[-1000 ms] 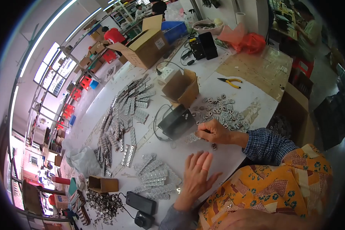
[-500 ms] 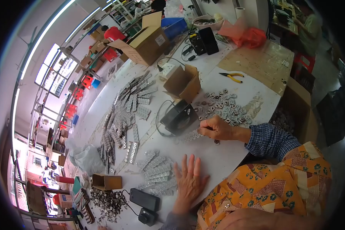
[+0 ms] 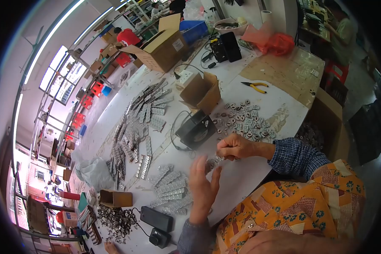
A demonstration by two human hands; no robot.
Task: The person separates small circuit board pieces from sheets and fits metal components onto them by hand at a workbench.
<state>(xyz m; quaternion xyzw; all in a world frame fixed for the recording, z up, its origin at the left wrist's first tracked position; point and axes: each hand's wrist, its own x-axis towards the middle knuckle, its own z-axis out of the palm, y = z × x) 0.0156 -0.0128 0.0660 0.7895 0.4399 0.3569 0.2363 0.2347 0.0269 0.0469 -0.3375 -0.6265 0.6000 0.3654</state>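
Observation:
My right hand [image 3: 237,146] is closed in a pinch on a small clear strip [image 3: 215,161], whose details are blurred. Raised a little off the table [image 3: 258,167], my left hand [image 3: 204,186] holds nothing, with its fingers apart and its palm towards the strip. Left of it lie several clear strips [image 3: 170,190] in a fan. Beyond my right hand is a pile of small metal-and-clear pieces [image 3: 249,120]. A black device [image 3: 197,130] with a cable stands just past my hands.
Small cardboard box [image 3: 202,93], yellow-handled pliers [image 3: 255,86], a large carton [image 3: 165,48] and red bag [image 3: 277,42] lie further back. Metal strips [image 3: 146,106], a plastic bag [image 3: 95,172], dark parts [image 3: 116,224] and a black power bank [image 3: 156,219] lie left. Another person's fingers [image 3: 111,247] show bottom left.
My left hand has lifted off the table and turned its palm inward, moving nearer to my right hand. My right hand has shifted slightly down. The other person's fingers show more.

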